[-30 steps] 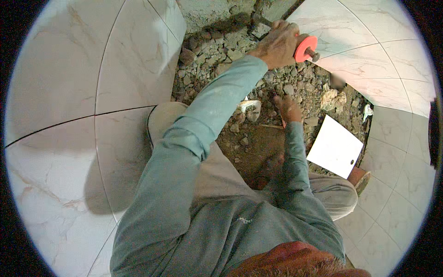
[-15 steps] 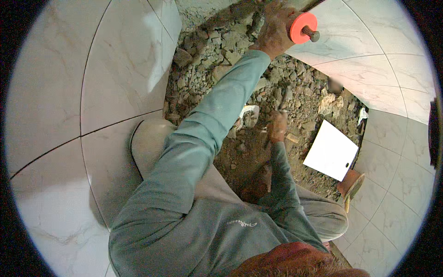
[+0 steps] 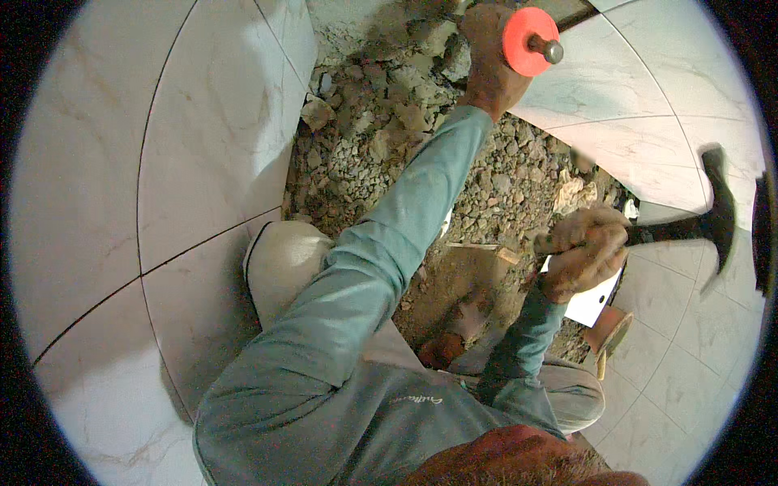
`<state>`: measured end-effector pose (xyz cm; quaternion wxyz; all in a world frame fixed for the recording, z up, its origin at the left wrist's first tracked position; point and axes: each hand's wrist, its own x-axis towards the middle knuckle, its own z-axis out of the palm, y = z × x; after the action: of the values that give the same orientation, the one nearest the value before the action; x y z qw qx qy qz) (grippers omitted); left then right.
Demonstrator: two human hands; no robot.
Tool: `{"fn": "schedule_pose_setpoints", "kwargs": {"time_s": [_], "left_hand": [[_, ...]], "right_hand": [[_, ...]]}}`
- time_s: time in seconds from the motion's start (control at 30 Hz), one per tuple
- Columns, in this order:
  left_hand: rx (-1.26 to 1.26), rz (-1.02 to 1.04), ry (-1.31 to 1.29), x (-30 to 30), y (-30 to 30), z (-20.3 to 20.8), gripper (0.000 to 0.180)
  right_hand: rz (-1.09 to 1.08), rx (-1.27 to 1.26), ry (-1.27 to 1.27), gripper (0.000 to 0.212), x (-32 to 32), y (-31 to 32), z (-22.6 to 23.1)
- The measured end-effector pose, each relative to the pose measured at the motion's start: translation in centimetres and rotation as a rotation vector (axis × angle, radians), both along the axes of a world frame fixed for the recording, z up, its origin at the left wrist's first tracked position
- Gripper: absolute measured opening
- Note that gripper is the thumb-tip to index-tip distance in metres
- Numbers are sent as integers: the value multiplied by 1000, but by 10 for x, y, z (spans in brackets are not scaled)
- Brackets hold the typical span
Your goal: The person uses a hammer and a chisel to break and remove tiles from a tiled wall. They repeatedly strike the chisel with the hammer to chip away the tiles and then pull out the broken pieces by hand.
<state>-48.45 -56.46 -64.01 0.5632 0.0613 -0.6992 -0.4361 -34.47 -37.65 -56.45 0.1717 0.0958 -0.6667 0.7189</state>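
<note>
My left hand [image 3: 488, 69] is wrapped round a chisel at the far side, its fingers partly hidden beneath the round orange hand guard [image 3: 519, 39]. The metal striking end of the chisel [image 3: 553, 52] sticks out of that guard; its tip is out of sight. On the right, my right hand [image 3: 585, 253] grips a hammer [image 3: 715, 225] by the handle, the dark curved head raised over the tiles and apart from the chisel. Broken rubble [image 3: 502, 174] lies beneath both arms.
Marbled tiles [image 3: 89, 162] border the rubble on the left, with more tiles [image 3: 624, 89] on the right. A white square panel [image 3: 585, 309] lies partly under my right hand, beside a brown cup-shaped object [image 3: 609, 329]. Crumpled pale scrap [image 3: 574, 193] and a small block [image 3: 508, 256] rest on the debris.
My right hand has risen from the rubble and moved right, now with the hammer plainly in view. My left hand and the chisel have shifted only slightly.
</note>
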Motion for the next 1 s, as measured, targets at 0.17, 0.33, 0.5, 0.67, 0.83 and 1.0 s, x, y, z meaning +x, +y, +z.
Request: {"fn": "schedule_pose_setpoints", "kwargs": {"time_s": [0.17, 0.33, 0.5, 0.67, 0.83, 1.0], "left_hand": [[41, -82, -15, -4, -5, -3, 28], [48, -86, -18, 0, 2, -15, 30], [55, -79, 11, -2, -5, -10, 29], [107, -145, 56, -11, -5, -2, 28], [208, -64, 90, 4, 3, 1, 31], [212, -117, 174, 2, -4, 1, 34]], "right_hand": [[162, 414, 301, 20, -13, -23, -21], [153, 964, -71, 10, -12, -31, -16], [203, 52, 203, 28, 9, -22, 28], [-49, 743, 512, 37, -17, -18, 17], [155, 735, -74, 23, -23, -14, -16], [323, -135, 34, 26, -17, 8, 22]]}}
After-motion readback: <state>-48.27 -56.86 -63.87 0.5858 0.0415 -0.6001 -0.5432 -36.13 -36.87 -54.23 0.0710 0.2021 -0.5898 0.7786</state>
